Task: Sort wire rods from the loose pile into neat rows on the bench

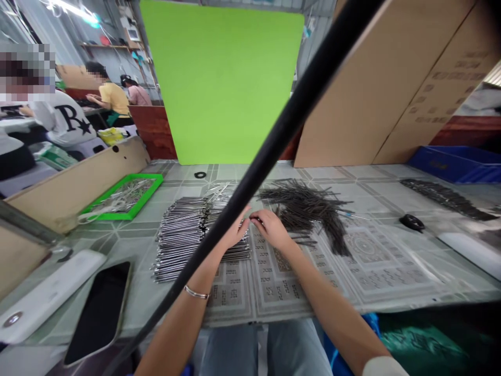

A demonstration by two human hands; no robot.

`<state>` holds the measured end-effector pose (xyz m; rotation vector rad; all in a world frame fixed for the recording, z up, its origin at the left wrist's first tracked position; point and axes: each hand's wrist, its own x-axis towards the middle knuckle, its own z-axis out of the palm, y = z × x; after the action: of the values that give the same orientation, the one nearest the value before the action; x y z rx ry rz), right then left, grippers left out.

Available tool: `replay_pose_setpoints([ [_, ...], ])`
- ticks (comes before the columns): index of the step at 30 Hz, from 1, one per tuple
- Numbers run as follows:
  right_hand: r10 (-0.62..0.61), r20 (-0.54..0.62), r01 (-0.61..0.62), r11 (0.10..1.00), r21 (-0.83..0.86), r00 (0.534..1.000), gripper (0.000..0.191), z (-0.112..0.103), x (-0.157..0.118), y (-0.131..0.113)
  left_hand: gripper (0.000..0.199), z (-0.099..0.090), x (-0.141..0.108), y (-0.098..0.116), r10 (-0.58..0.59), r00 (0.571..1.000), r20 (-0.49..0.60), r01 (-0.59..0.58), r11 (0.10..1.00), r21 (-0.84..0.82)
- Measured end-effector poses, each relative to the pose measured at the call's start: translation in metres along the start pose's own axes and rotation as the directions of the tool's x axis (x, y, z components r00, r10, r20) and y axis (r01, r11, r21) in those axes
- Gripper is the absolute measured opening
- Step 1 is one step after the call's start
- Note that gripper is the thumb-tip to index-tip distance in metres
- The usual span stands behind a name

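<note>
My left hand [235,236] is over a stack of shiny thin metal rods [178,235], its fingers mostly hidden behind a black diagonal bar; the thumb shows. Close beside it, my right hand [272,228] has its fingertips pinched together around something small and dark that I cannot make out. The fingertips of both hands nearly meet. To the right of my right hand lies a loose heap of thin dark sticks [313,206]. Some lighter metal strips [219,192] rest behind the rods.
The black bar [274,141] crosses the view. At left are a green tray [146,196] of metal pieces, a phone [97,313] and a white device [50,295]. A blue bin [457,164], dark strips [446,198] and a black object [412,222] are at right. Several people sit back left.
</note>
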<state>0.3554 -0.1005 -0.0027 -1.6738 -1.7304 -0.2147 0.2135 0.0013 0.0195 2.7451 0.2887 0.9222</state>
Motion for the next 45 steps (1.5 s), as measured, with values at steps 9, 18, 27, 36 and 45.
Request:
replay_pose_setpoints([
  [9, 0.029, 0.052, -0.039, 0.98, 0.196, 0.998, 0.016, 0.016, -0.002, -0.015, 0.052, 0.017, -0.009, 0.004, 0.066, 0.972, -0.224, -0.118, 0.967, -0.227],
  [18, 0.254, -0.033, -0.208, 0.856, 0.474, 0.967, 0.016, 0.02, 0.004, -0.023, 0.054, 0.005, -0.003, -0.008, 0.022, 0.808, -0.589, -0.114, 0.986, -0.12],
  [27, -0.051, 0.058, 0.044, 0.992, 0.119, 0.997, 0.018, 0.025, 0.04, -0.047, 0.062, -0.005, -0.008, -0.038, -0.168, 0.679, -0.715, 0.132, 0.986, -0.105],
  [36, -0.091, 0.217, 0.135, 0.971, -0.198, 0.972, 0.021, 0.068, 0.052, -0.052, 0.036, -0.008, -0.006, -0.047, -0.217, 0.724, -0.655, 0.196, 0.975, -0.107],
  [45, 0.414, 0.144, -0.323, 0.848, -0.42, 0.899, 0.036, 0.038, 0.052, 0.023, 0.015, 0.001, -0.002, -0.043, -0.247, 0.772, -0.585, 0.246, 0.966, -0.084],
])
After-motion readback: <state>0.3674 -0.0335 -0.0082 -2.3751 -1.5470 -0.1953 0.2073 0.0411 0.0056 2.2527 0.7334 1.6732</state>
